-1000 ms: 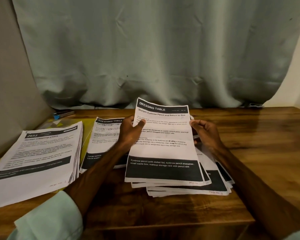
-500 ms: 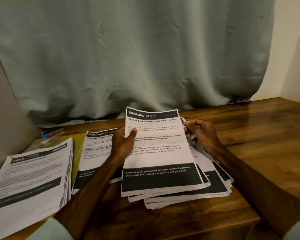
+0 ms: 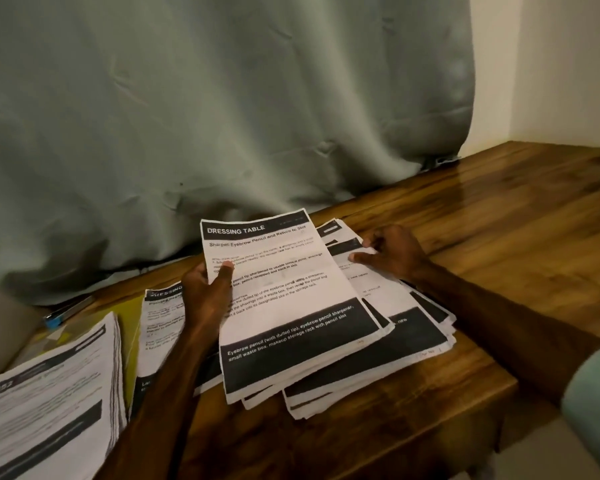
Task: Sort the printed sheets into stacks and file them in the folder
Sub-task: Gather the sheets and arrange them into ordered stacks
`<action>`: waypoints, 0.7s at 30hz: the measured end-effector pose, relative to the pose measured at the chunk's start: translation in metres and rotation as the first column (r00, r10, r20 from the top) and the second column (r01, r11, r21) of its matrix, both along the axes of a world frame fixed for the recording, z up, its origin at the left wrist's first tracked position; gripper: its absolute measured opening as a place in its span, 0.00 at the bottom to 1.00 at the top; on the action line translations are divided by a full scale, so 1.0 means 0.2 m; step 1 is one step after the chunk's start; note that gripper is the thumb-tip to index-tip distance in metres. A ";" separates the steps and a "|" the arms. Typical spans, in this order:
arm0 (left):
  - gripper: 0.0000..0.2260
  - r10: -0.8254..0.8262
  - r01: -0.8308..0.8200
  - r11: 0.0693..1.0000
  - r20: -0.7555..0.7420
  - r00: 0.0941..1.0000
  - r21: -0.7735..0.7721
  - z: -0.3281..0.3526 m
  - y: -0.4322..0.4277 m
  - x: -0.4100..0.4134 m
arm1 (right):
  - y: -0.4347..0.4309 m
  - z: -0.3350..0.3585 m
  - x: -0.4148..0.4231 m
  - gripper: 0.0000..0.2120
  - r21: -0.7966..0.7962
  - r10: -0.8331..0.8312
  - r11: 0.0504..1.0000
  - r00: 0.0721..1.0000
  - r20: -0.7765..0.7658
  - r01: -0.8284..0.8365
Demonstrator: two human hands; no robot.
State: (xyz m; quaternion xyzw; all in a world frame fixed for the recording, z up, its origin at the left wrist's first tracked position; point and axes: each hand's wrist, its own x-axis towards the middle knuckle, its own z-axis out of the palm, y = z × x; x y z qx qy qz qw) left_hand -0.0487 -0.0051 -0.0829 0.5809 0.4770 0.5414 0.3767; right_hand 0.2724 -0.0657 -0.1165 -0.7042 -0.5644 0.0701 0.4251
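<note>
Between thumb and curled fingers, the left hand (image 3: pixel 207 299) pinches the left edge of the top sheet (image 3: pixel 291 289), headed DRESSING TABLE, which lies tilted over the loose pile (image 3: pixel 420 327) beneath it. To its right, the right hand (image 3: pixel 392 252) rests on that pile with fingers spread and fairly straight, holding nothing. Just left of the left wrist a smaller stack (image 3: pixel 160 323) overlaps a yellow folder (image 3: pixel 132 330). Farther left lies a thick stack (image 3: pixel 49 393). All sit on the wooden table (image 3: pixel 499 237).

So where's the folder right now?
Head view, left side: the yellow folder lies flat on the table, showing between the left stack and the middle stack.
</note>
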 end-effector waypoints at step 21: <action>0.10 0.039 -0.042 0.998 0.059 0.998 0.042 0.01 0.02 -0.02 | -0.06 0.08 0.03 0.20 -0.099 -0.016 0.995 1.000 -0.019 0.014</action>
